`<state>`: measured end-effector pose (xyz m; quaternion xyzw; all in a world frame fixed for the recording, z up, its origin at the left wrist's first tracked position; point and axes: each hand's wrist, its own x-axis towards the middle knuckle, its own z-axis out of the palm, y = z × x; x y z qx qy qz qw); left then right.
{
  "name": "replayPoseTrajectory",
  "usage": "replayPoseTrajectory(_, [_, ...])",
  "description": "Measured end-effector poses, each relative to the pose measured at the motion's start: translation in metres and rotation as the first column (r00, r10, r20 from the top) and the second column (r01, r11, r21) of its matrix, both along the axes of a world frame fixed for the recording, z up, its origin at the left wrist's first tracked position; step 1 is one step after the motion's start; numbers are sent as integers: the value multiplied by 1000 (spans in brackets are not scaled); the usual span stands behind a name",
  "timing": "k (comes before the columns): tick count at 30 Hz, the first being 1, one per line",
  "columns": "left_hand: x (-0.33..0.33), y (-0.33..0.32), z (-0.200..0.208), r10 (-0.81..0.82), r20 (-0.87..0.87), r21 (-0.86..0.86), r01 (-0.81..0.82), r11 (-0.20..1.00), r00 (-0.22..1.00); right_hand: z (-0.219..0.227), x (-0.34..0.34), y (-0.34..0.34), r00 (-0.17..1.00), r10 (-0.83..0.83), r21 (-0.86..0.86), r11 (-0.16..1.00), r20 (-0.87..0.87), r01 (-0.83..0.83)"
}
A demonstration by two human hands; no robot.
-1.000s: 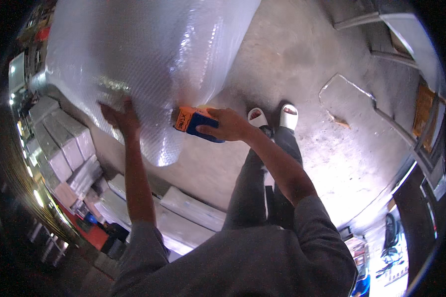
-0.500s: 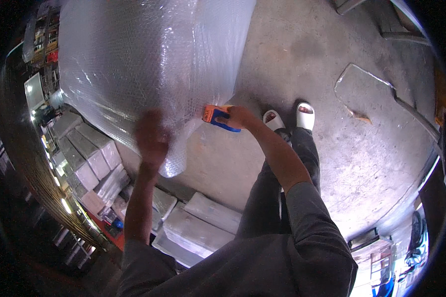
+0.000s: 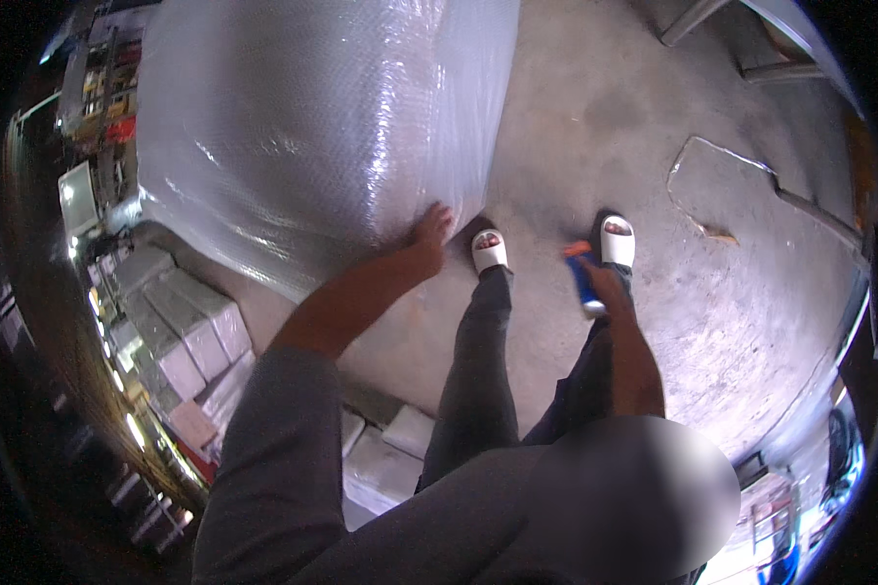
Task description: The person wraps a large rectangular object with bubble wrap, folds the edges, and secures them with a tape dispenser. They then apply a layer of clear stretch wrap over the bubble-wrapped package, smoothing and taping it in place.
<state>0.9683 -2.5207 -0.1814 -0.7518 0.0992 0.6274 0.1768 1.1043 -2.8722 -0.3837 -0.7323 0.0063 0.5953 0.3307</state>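
A large bundle in clear bubble wrap (image 3: 293,127) fills the upper left. My left hand (image 3: 433,239) reaches across to its lower right corner, with the fingers stretched out against the wrap. No object shows in that hand. Well to the right, my right hand (image 3: 607,285) grips a small blue-and-orange item (image 3: 583,278), blocky in shape, its orange end pointing up and away. Its exact kind is not clear. It hangs above the floor between my feet, apart from the bundle.
Around me is a concrete floor (image 3: 712,331), with my white slides (image 3: 490,252) on it. A bent strip (image 3: 722,144) lies to the right. Wrapped pale boxes (image 3: 195,312) are stacked at left, others (image 3: 385,458) behind my left arm. Metal legs (image 3: 693,21) stand at upper right.
My left hand has moved right across the wrap to its corner. My right hand has drawn the blue-and-orange item away from the bundle, to the right. The wrap's loose lower end no longer hangs out.
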Motion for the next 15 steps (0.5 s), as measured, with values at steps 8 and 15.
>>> replayPoseTrajectory(8, [-53,36,176,650,713,-680,34,732,264,122,-59,-121,670,-703,-123,662,240,739])
replayPoseTrajectory(15, [-142,66,187,422,691,-615,170,770,587,114,-272,-27,494,-864,-105,485,100,868])
